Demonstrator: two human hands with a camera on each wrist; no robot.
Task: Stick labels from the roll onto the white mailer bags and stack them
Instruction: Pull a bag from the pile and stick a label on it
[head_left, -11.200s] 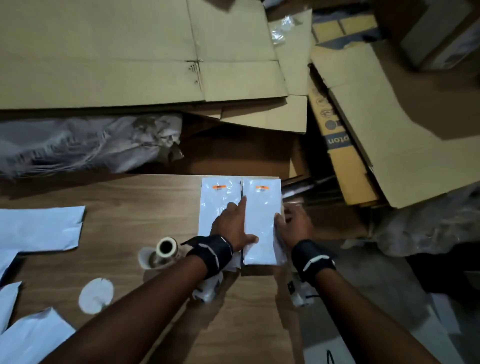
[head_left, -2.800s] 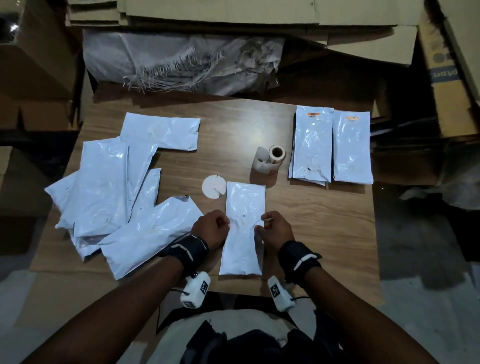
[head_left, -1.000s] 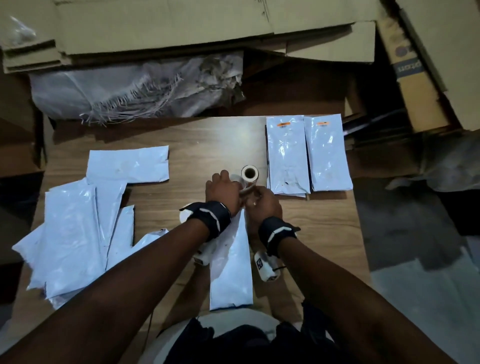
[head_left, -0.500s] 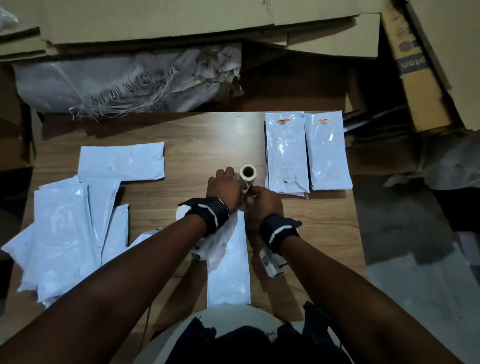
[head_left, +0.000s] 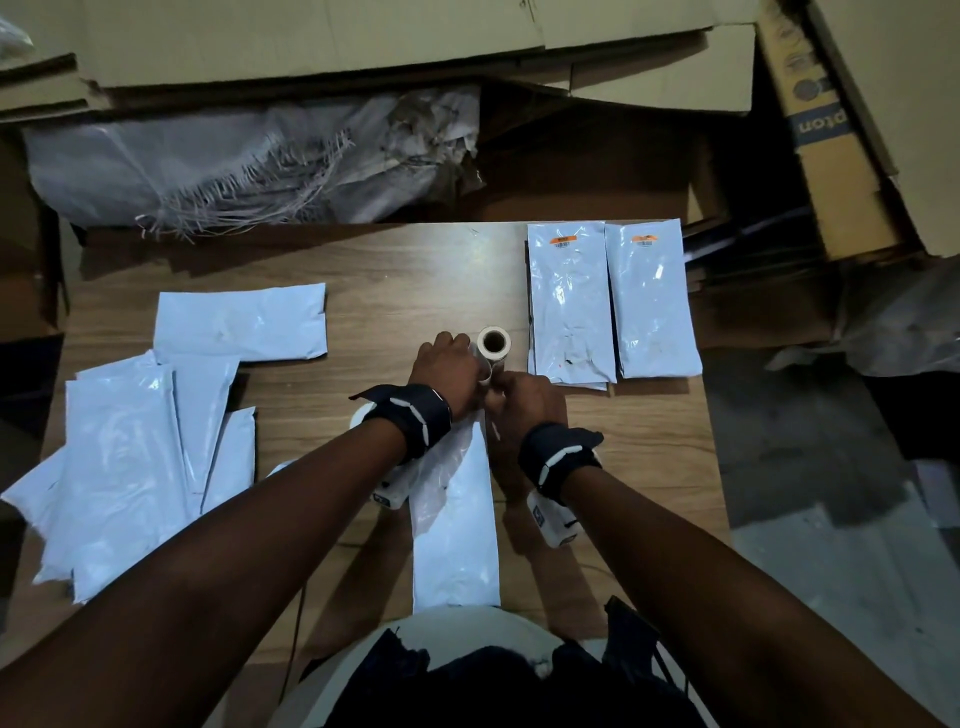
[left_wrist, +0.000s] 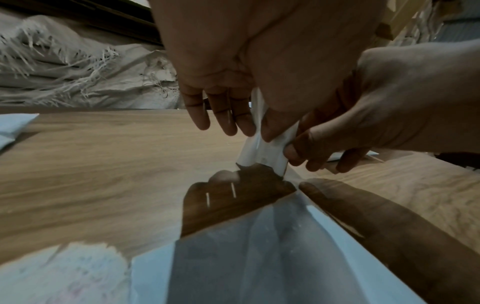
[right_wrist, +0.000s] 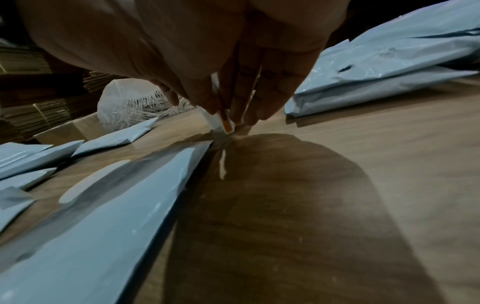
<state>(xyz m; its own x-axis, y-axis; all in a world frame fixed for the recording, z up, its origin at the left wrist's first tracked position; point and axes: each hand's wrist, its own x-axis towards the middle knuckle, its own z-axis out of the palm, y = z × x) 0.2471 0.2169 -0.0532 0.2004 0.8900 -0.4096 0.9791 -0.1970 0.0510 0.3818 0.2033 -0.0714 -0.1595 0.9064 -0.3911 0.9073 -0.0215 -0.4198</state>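
The label roll (head_left: 493, 345) stands on the wooden table (head_left: 363, 291), just beyond both hands. My left hand (head_left: 449, 366) pinches the roll's white backing strip (left_wrist: 262, 148) between thumb and fingers. Right beside it, my right hand (head_left: 522, 397) pinches an orange label (right_wrist: 225, 123) at the strip's end. One white mailer bag (head_left: 454, 519) lies lengthwise under my wrists, its near end at the table's front edge. Two stacks of labelled bags (head_left: 569, 306) (head_left: 649, 306) lie side by side at the back right, orange labels at their far ends.
A loose pile of unlabelled white bags (head_left: 130, 457) covers the table's left side. A white paper disc (head_left: 363, 415) peeks out beneath my left wrist. Flattened cardboard (head_left: 363, 36) and a frayed woven sack (head_left: 234, 166) lie beyond the table. The right table edge drops to the floor (head_left: 831, 545).
Since 2.8 s ago both hands left the sides of the front bag and went up to the roll. Over the last half second they stay at the strip with hardly any shift.
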